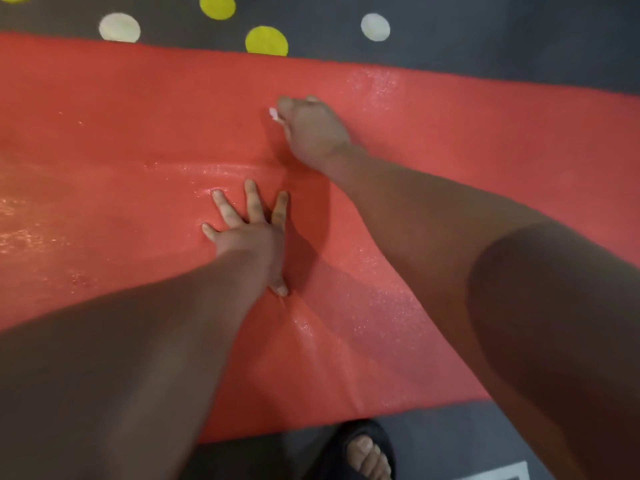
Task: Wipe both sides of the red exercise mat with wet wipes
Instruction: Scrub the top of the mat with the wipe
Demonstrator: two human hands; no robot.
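1. Biggest risk is the red foam exercise mat [138, 116] creeping or buckling. It lies flat across the dark grey floor [519, 29], unpinned at the ends that are in view. A low ridge already runs just beyond the left hand [249, 233], and a hard stroke could fold it.
2. Next is patchy coverage. Wet sheen shows on the left, in the middle and at the far right, with matte stretches between. Judging by that, some strips could get skipped. The underside looks not yet done, since the mat isn't flipped.
3. The left hand is flat with fingers spread, pressing down and grasping nothing. It sits on a glossy patch, so the palm could slide if weight shifts onto it.
4. The right hand [313, 133] is clenched round the white wet wipe [273, 113], near the far edge. Only a small scrap shows past the fingers. A wad bunched that tight has little contact area and will likely smear.
5. A foot in a black sandal [349, 441] stands just beside the near edge. A step forward would put dirt on the cleaned foam.
6. Mat look: fine pebbled texture, even red colour, thin and soft. It dents slightly under the left palm. No tears visible. The far edge overlaps a yellow floor dot [266, 40].
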